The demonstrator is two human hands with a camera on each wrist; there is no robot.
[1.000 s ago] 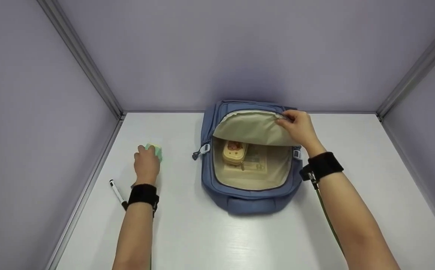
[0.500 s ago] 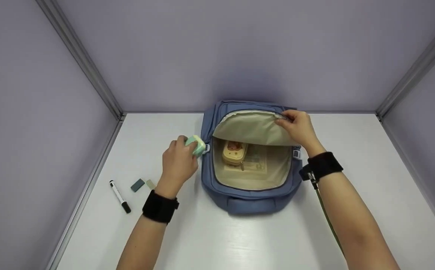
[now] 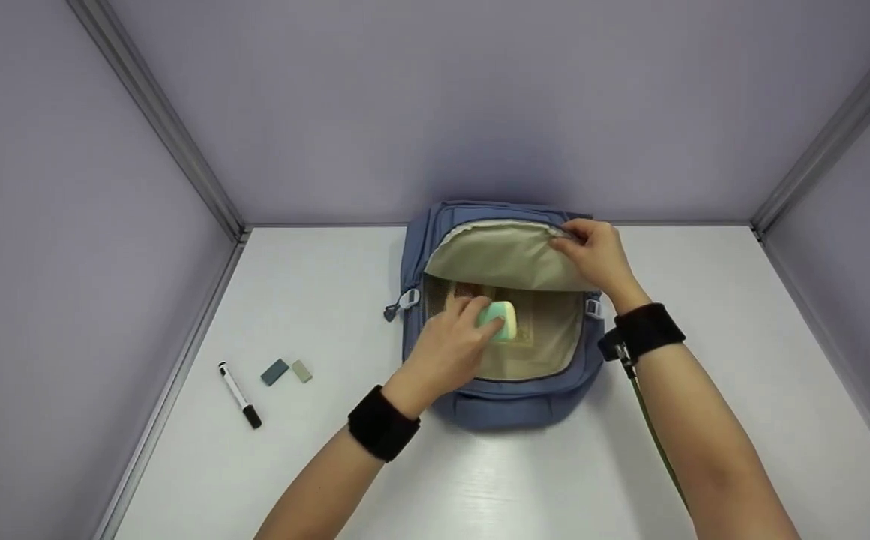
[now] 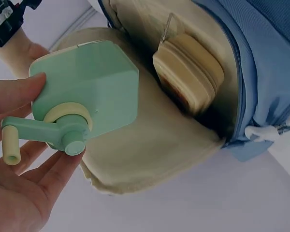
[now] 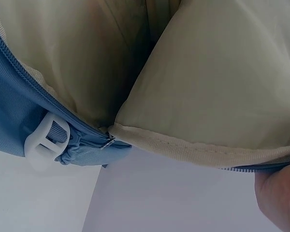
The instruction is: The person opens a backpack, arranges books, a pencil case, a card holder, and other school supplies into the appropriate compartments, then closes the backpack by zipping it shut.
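The left hand (image 3: 454,346) has its fingers wrapped around a mint green pencil sharpener (image 3: 500,320) (the kind with a little crank handle on the side, plain in the left wrist view), holding it inside the open mouth of the blue backpack (image 3: 506,394). Right next to the sharpener, deeper in the bag, sits a yellowish case (image 4: 188,72), half hidden behind the fingers from the head camera. Under both of them there's something flat and printed lying on the beige lining, too hidden to make out.

Just above that grip, the right hand (image 3: 592,255) pinches the edge of the backpack's flap (image 3: 499,259) and holds it lifted, so the beige inside faces the camera.

Well off to the left of the holding hand, on the white table (image 3: 315,270), lie a black marker (image 3: 240,394), a dark grey eraser (image 3: 275,371) and a paler eraser (image 3: 301,370) just beside it.
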